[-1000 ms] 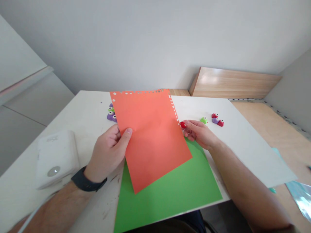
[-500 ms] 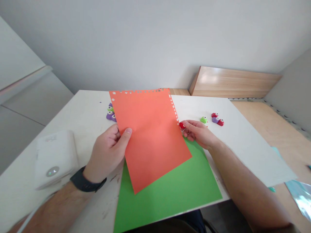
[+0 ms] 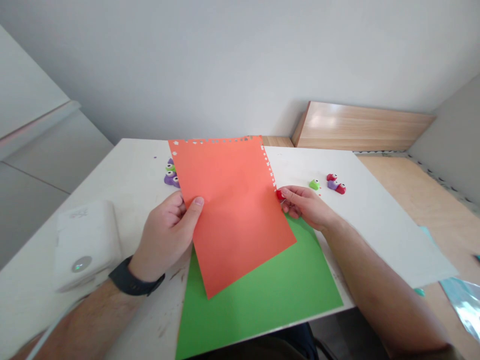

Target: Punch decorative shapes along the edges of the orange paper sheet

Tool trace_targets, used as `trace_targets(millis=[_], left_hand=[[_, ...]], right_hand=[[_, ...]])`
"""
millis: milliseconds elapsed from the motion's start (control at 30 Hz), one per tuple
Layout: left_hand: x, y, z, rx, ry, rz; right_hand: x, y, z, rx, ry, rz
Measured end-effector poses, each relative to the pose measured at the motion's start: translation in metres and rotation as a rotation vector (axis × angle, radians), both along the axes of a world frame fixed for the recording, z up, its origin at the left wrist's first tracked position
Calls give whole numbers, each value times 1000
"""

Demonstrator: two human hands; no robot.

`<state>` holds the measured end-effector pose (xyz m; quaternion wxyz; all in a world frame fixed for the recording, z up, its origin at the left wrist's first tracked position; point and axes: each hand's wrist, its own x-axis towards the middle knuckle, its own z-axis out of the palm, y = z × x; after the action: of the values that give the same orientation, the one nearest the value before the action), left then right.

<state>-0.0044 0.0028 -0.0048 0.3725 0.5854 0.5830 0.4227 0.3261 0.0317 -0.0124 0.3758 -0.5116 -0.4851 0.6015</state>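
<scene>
1. While the left hand (image 3: 165, 235) pinches the left edge of an orange-red paper sheet (image 3: 232, 215), thumb on top and fingers curled behind it, the right hand (image 3: 305, 206) curls its fingertips around a small red piece (image 3: 279, 195) at the sheet's right edge.
2. The sheet's top and right edges carry rows of small punched holes; its lower corner lies over a green paper sheet (image 3: 258, 300), and I cannot tell whether they touch.
3. The green sheet runs past the white table's (image 3: 123, 165) front edge and is cut off by the frame.
4. Most of the red piece is hidden by the fingers, so its shape is hard to make out.
5. Purple and green googly-eyed pieces (image 3: 171, 175) sit partly behind the sheet's left edge, well apart from the green (image 3: 314, 185) and red-and-purple pieces (image 3: 335, 186) to the right.
6. A white box (image 3: 86, 245) stands just beside the left wrist's black watch strap (image 3: 135, 277).
</scene>
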Motion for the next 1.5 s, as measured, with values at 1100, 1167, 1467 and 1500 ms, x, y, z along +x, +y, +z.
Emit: trace_targets(millis=[1100,1167,1467,1500], left_hand=[[-1,-1,-2,16,10,13],[0,-1,0,9,21,16],[1,-1,1,12,3,13],[1,-1,1,13,-1,10]], right_hand=[[-2,-5,5,-5,-23,97],[-2,-6,5,-11,-29,95],[1,-5,5,-7,-64,94],[2,-5,4,-3,-66,97]])
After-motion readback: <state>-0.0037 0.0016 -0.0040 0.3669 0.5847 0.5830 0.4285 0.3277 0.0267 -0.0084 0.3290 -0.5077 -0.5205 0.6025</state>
